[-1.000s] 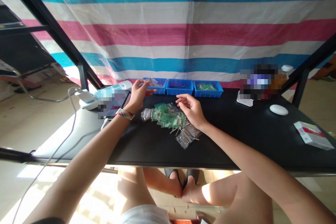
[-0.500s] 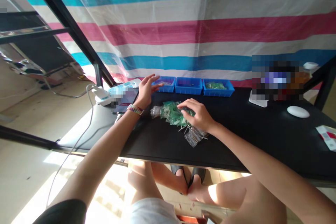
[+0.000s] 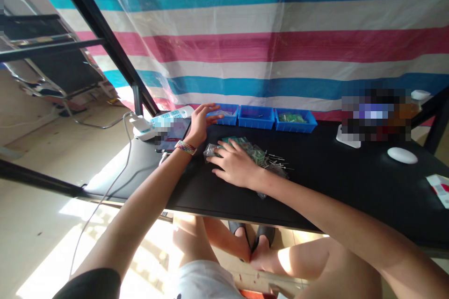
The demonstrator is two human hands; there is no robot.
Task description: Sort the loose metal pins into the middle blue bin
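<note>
Centre frame, the right hand (image 3: 234, 167) lies flat, fingers spread, pinning the pile of small bags (image 3: 255, 152). The left hand (image 3: 200, 122) hovers open by the leftmost blue bin (image 3: 226, 114).

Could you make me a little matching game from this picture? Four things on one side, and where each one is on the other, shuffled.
Things:
1. left hand
2. right hand
3. white oval object
4. right-most blue tray

Places:
a. flat on the pile of small bags
b. holds green bags
c. open, fingertips at the left-most blue tray
d. near the right end of the table

Pairs: 1-c, 2-a, 3-d, 4-b.
</note>
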